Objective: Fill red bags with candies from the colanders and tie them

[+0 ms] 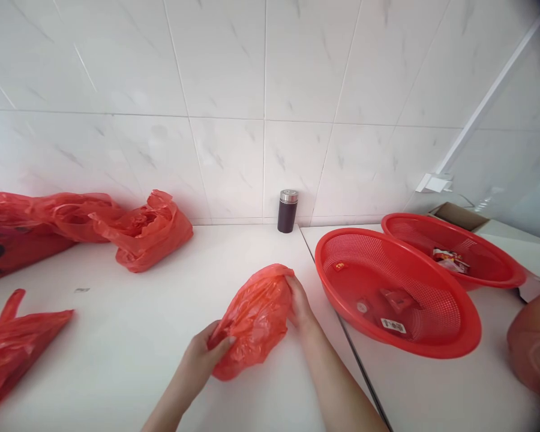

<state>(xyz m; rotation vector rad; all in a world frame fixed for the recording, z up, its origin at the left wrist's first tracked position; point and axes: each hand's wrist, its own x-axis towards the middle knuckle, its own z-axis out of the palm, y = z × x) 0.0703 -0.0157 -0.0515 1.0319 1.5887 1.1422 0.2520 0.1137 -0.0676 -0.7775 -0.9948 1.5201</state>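
White table (130, 342) beneath red bags (155, 237)

You hold a bag (256, 327) of thin, creased plastic film with glossy highlights; the bags (150, 243) to your left look like the same crinkly film. To your right, the near basket (472, 330) and the far basket (516, 277) are smooth, shiny plastic with perforated sides. The flask (287, 217) has a metallic lid (289, 196) over a smooth body, the tabletop (157, 324) looks smooth and satiny, and the wall tiles (227, 165) shine.
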